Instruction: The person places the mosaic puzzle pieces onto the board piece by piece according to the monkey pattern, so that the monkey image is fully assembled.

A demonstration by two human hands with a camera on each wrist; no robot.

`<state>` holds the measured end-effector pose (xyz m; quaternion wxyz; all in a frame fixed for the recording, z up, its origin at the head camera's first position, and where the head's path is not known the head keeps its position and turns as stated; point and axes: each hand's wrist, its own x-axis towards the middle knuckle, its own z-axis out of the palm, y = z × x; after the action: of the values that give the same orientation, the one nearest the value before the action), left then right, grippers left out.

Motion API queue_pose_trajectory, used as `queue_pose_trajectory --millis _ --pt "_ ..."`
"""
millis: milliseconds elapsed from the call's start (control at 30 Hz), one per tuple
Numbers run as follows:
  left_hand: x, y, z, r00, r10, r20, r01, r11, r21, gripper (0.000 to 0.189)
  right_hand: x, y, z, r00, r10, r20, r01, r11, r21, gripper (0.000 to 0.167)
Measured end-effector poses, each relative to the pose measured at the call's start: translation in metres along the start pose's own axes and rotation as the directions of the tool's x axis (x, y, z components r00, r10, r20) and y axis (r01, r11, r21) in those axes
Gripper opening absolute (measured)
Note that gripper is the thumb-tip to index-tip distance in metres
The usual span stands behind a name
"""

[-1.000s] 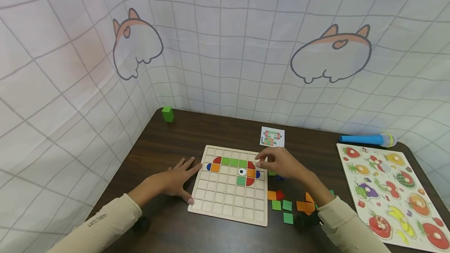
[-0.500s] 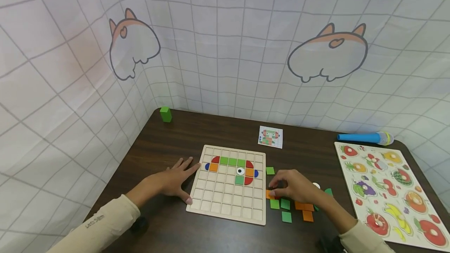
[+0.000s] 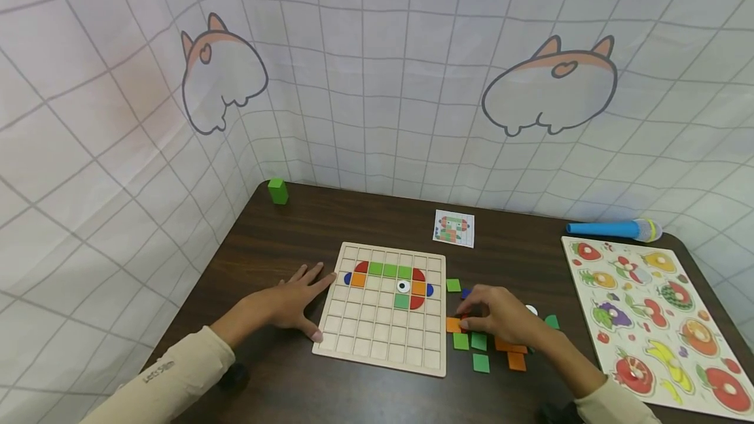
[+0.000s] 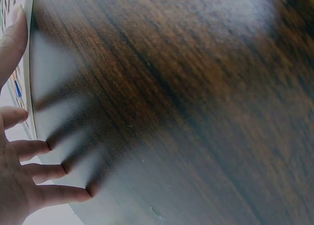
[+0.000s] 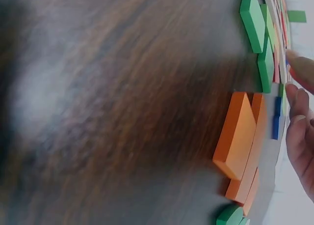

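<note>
A square wooden grid board (image 3: 377,352) lies on the dark table, with red, green, orange and blue tiles and a round eye tile (image 3: 403,286) in its upper cells. My left hand (image 3: 292,301) rests spread at the board's left edge, thumb and index finger touching it; the left wrist view shows those straight fingers (image 4: 41,172). Right of the board, my right hand (image 3: 497,313) pinches a red tile (image 5: 295,75) between thumb and index finger; its shape is mostly hidden. Next to the fingertips lie an orange tile (image 3: 453,325) and green tiles (image 3: 461,341).
More orange tiles (image 3: 516,362) lie partly under the right hand. A pattern card (image 3: 453,228) lies behind the board. At the right are a fruit puzzle board (image 3: 654,319) and a blue toy microphone (image 3: 612,230). A green block (image 3: 278,192) stands at the far left corner.
My right hand has come from above the board's right edge down to the loose tiles and now pinches a red one. The left hand stays in place.
</note>
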<state>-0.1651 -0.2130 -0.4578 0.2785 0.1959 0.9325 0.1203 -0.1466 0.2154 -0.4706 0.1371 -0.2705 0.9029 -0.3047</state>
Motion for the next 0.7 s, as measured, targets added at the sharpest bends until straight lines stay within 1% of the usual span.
queue_pose_trajectory --millis 100,233,467,600,700 --pt "0.0 0.0 0.0 1.0 0.004 -0.001 -0.004 1.0 0.004 0.121 -0.001 0.002 -0.002 1.0 0.016 0.014 -0.016 1.0 -0.016 0.017" --pt "0.0 0.0 0.0 1.0 0.007 -0.002 -0.007 1.0 0.002 0.121 -0.001 0.003 -0.002 1.0 0.018 0.017 -0.017 0.999 -0.039 0.019" --pt "0.001 0.0 -0.001 1.0 0.006 -0.001 -0.006 1.0 0.004 0.121 -0.003 0.008 -0.002 0.999 0.048 -0.024 -0.05 0.996 -0.067 0.021" --pt "0.001 0.0 0.0 1.0 0.002 0.0 -0.002 1.0 0.011 0.121 -0.002 0.012 -0.002 0.998 0.044 -0.054 -0.049 0.994 -0.098 0.022" --pt "0.001 -0.001 0.001 1.0 0.002 0.001 -0.002 1.0 0.011 0.121 -0.002 0.014 -0.003 0.997 0.038 -0.06 -0.044 0.992 -0.119 0.023"
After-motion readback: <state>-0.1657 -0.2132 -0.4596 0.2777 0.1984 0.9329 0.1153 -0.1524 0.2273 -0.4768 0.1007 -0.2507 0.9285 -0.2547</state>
